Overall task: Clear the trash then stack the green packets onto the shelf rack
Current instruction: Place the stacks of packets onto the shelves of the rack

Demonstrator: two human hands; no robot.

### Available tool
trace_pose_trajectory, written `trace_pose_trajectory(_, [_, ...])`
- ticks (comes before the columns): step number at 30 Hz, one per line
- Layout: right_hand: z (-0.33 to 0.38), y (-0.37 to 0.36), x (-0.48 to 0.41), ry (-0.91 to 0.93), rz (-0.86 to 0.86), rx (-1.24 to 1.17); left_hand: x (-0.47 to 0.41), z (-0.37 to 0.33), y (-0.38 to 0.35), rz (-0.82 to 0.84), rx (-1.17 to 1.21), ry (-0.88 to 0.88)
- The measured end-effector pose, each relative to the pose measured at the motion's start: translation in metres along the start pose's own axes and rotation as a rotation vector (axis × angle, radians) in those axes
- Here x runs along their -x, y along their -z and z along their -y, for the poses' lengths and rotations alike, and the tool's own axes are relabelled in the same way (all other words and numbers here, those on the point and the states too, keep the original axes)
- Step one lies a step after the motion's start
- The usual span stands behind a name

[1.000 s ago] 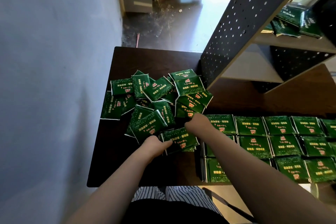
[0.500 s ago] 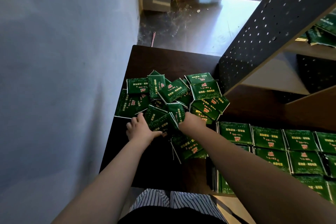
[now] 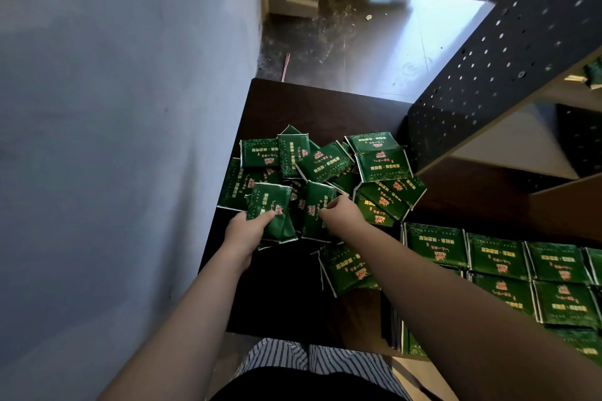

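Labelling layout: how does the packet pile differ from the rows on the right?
The pile is jumbled, packets overlapping at mixed angles; the rows lie flat, aligned side by side. Both hands are in the pile, left hand gripping one packet, right hand pinching another; no hand touches the rows. Both: same green packets on the dark table.

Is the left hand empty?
No, the left hand grips a green packet at the near edge of the loose pile.
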State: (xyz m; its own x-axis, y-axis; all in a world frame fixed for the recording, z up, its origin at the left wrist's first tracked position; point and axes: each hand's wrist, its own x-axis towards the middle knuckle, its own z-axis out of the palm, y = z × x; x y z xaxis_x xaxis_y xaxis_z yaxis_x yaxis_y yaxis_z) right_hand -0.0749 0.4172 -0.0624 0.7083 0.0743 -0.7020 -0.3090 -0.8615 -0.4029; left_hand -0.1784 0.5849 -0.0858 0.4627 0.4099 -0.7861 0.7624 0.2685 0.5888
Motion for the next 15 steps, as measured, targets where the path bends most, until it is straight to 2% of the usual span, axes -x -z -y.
trace_pose_trajectory(4, [0.0, -0.001, -0.003, 0.025, 0.007, -0.073, -0.041, 0.019, 0.006, 0.079, 0.127, 0.016])
trace_pose_trajectory(8, [0.003, -0.008, -0.003, 0.073, 0.069, -0.142, 0.004, -0.014, -0.009, 0.128, 0.035, -0.059])
trace_pose_trajectory(12, [0.009, -0.01, -0.001, -0.005, 0.055, -0.325, 0.0, -0.013, -0.023, 0.152, -0.062, -0.094])
trace_pose_trajectory(15, [0.012, -0.014, -0.002, -0.062, 0.124, -0.463, 0.003, -0.012, -0.022, 0.139, -0.058, -0.096])
